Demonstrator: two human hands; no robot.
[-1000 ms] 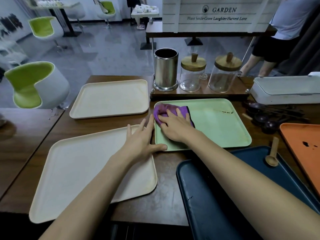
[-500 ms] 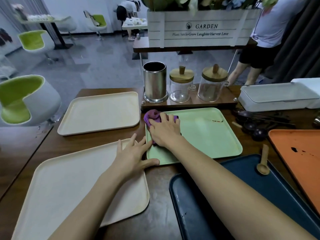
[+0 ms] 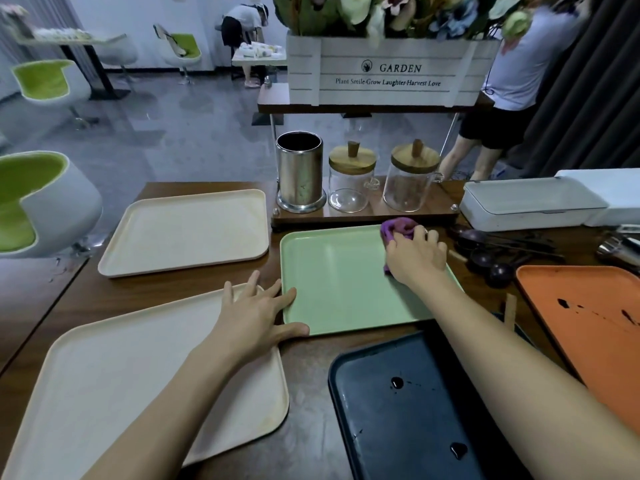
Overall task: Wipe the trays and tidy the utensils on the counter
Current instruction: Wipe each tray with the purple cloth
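A light green tray (image 3: 339, 282) lies in the middle of the wooden counter. My right hand (image 3: 415, 259) presses a purple cloth (image 3: 398, 228) onto the tray's far right corner. My left hand (image 3: 258, 315) lies flat with fingers spread, its thumb and fingertips against the green tray's near left corner. Two cream trays flank it: one near left (image 3: 104, 393), one far left (image 3: 187, 230). A dark blue tray (image 3: 408, 410) with dark spots lies near me. An orange tray (image 3: 588, 313) with dark stains is at the right. Dark spoons (image 3: 491, 258) lie beside the green tray.
Behind the green tray a wooden stand (image 3: 363, 216) carries a steel utensil cylinder (image 3: 299, 171) and two glass jars (image 3: 351, 178) with wooden lids. A white lidded box (image 3: 530, 202) sits at the far right. A person (image 3: 512, 81) stands beyond the counter.
My right hand has swept the purple cloth from the green tray's far left corner across to its far right corner. The dark smear there is gone. My left hand stays at the near left corner.
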